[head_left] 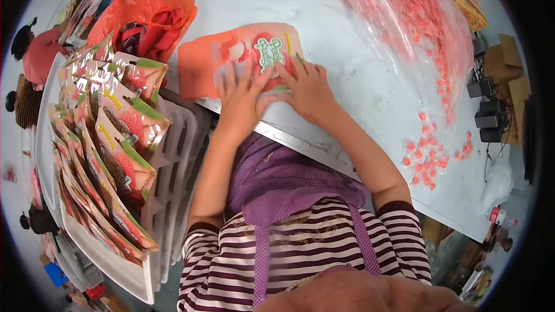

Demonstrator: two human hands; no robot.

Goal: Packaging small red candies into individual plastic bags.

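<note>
A printed pink-and-red candy pouch (287, 36) with a clear window lies flat on the table near its front edge. My left hand (238, 103) presses on the pouch's lower left part, its fingers spread. Beside it, my right hand (307, 91) rests on the lower right part, fingers stretched out and apart. The two thumbs come close together at the pouch's lower edge. A plain orange sheet or bag (193, 69) shows at the pouch's left. Fingers cover part of the pouch's front, and whether anything is inside it I cannot tell.
At left, stacked white trays (156, 219) hold several similar printed pouches (124, 127). Behind them sits an orange plastic bag (182, 3) with red cloth. A large clear bag of small wrapped red sweets (404, 6) spills loose sweets (426, 150) at right. Black power adapters (490, 117) hang beyond the table.
</note>
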